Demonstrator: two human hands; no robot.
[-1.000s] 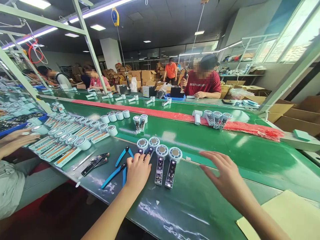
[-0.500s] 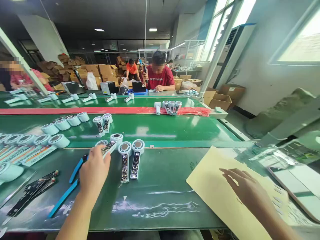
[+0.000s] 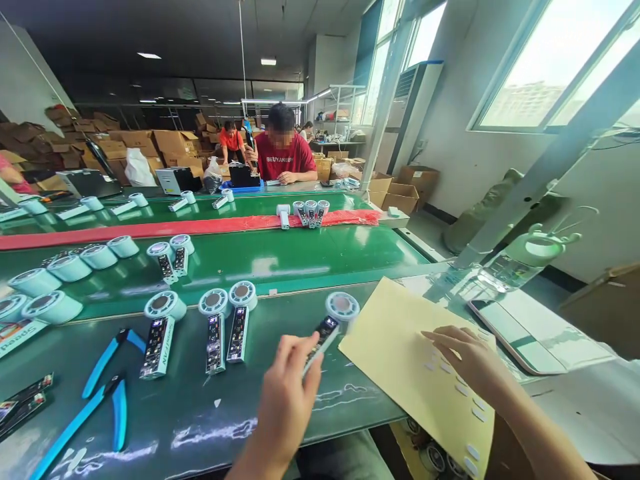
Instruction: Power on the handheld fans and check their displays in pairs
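Observation:
My left hand (image 3: 290, 387) is closed on the handle of a small handheld fan (image 3: 342, 308), whose round head points away from me and whose circuit board is exposed. The fan is beside the left edge of a yellow backing sheet (image 3: 395, 340) with several small white stickers (image 3: 461, 389). Over that sheet my right hand (image 3: 465, 357) has its fingers stretched out, tips at the paper; its thumb is mostly hidden. Left of my left hand lie three more fans with bare boards, the nearest one being a white-headed fan (image 3: 239, 327).
Two blue-handled pliers (image 3: 103, 393) and dark circuit boards (image 3: 25, 400) lie at the left. A phone-like flat device (image 3: 520, 337) is right of the sheet. Beyond runs a green conveyor belt (image 3: 300, 253) with more fans. A co-worker (image 3: 285, 157) in red sits across.
My left hand has brought the fan from the row on the left over to the yellow sheet. The view has turned right. My right hand stays over the sheet.

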